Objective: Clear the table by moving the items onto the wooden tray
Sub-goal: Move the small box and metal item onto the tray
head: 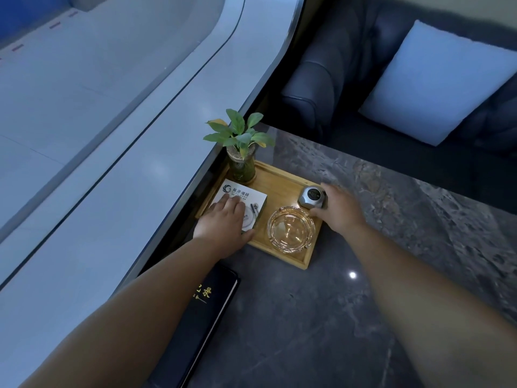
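Note:
A wooden tray [282,180] lies on the dark stone table [349,275]. On it stand a plant in a glass vase [242,166], a white printed box [251,196], a clear glass ashtray [289,229] and a small grey device [312,197]. My left hand [222,222] lies on the white box, fingers spread over its top and thumb along its near edge. My right hand [337,208] grips the grey device at the tray's right side, thumb at its near corner and fingers curled behind it.
A black menu book [201,312] with gold characters lies on the table near the left edge, in front of the tray. A curved pale ledge runs along the left. A dark sofa with a light cushion [442,85] stands behind the table.

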Motion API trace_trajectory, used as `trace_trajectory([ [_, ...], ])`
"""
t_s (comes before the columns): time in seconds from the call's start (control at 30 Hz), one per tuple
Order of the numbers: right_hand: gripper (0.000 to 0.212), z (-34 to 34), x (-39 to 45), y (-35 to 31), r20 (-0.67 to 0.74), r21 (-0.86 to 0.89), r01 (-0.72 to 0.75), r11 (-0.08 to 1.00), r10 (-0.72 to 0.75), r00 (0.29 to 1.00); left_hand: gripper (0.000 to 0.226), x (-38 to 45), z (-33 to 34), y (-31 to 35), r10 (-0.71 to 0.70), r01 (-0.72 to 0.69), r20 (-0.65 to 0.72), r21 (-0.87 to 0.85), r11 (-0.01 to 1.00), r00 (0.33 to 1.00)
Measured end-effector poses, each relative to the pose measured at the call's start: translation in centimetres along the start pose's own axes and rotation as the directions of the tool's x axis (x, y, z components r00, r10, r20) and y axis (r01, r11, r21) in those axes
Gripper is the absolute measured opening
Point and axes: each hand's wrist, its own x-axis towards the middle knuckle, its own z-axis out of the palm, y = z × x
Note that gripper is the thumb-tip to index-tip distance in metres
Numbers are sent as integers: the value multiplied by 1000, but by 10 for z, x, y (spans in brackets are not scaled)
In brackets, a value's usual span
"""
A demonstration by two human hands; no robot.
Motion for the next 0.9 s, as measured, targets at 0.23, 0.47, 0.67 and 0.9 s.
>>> trace_trajectory([
  [0.23, 50, -30, -49, 6, -41, 86, 101, 991, -98, 994, 72, -14, -16, 14, 9, -9, -7, -16, 1000, 1000],
  [0.47, 63, -34, -152, 23, -75, -76, 112, 991, -118, 990, 68, -70, -18, 67, 140, -141, -71, -20, 990, 988],
  [0.67, 69, -40, -229, 58, -131, -116, 50, 992, -65, 989, 72, -98, -12, 138, 289, -289, -57, 17, 957, 956],
  [0.9, 71, -52, -308, 123, -198, -48, -77, 996, 66, 978, 70, -110, -11, 235, 480, -478, -45, 40, 877, 876],
])
